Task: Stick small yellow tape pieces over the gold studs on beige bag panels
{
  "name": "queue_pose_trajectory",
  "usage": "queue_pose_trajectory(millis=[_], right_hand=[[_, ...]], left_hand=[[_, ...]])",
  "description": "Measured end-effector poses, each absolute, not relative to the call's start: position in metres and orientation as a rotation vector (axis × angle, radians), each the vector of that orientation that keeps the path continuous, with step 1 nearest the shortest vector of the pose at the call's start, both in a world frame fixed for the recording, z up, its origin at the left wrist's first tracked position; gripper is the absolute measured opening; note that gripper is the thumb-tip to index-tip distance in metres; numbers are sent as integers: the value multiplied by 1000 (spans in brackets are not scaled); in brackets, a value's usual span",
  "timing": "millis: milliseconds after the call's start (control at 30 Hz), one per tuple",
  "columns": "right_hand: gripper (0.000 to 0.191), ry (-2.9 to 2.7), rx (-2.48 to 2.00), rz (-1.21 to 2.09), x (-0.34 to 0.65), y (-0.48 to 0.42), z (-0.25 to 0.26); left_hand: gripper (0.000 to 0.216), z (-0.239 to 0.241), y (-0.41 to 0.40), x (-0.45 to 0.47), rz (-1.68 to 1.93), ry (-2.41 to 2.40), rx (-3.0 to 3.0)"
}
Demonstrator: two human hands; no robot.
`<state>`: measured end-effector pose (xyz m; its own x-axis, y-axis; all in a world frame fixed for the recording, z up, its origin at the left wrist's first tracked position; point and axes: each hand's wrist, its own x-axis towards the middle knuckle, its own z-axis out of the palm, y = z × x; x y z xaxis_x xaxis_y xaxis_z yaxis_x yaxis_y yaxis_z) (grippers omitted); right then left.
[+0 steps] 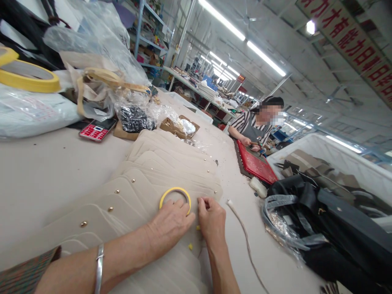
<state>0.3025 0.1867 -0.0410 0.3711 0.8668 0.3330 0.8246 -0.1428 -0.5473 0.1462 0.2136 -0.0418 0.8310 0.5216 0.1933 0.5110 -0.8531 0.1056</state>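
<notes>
A roll of yellow tape [176, 189] stands on edge over overlapping beige panels [147, 204], and my left hand [168, 226] is closed round its lower part. Just to the right, my right hand [212, 218] is closed in a pinch at the panels' edge. Whatever lies between its fingertips is hidden. Gold-coloured studs [110, 209] dot the panels in a row. Small yellow scraps [190, 246] rest below my hands.
A pale cord [245, 232] lies right of my hands, beside a black bag [343, 220]. Across the table a person [251, 128] works at a red board [255, 161]. A phone [97, 130], small boxes [179, 126] and more yellow tape rolls [29, 77] sit at the left.
</notes>
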Motion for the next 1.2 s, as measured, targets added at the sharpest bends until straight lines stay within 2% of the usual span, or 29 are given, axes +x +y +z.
queue_pose_trajectory(millis=[100,333,600,733,867,933,1067,1133,1200], right_hand=[[31,-1390,-1949,243,314,179,-31],[32,-1317,-2019,122,343,160,-36],[28,-1179,-1980,257,354,159,-58],[25,-1141,-1916,345,352,156,-60],[25,-1167,-1908,364,349,156,-54],[30,-1201,-1945,303,350,155,-50],[53,-1179,-2124,117,355,151,-41],[47,-1137,-2165,192,356,149,-38],[31,-1089,-2139,280,353,148,-35]], left_hand=[[11,-32,223,144,396,794,2985],[20,-18,242,143,409,1185,2839],[21,-25,244,141,475,1026,2841],[23,-28,241,139,526,859,2865],[22,-28,239,142,529,901,2834],[22,-27,237,143,480,903,2829],[21,-27,230,142,380,816,2829],[21,-27,226,139,344,747,2819],[22,-25,222,136,291,682,2802]])
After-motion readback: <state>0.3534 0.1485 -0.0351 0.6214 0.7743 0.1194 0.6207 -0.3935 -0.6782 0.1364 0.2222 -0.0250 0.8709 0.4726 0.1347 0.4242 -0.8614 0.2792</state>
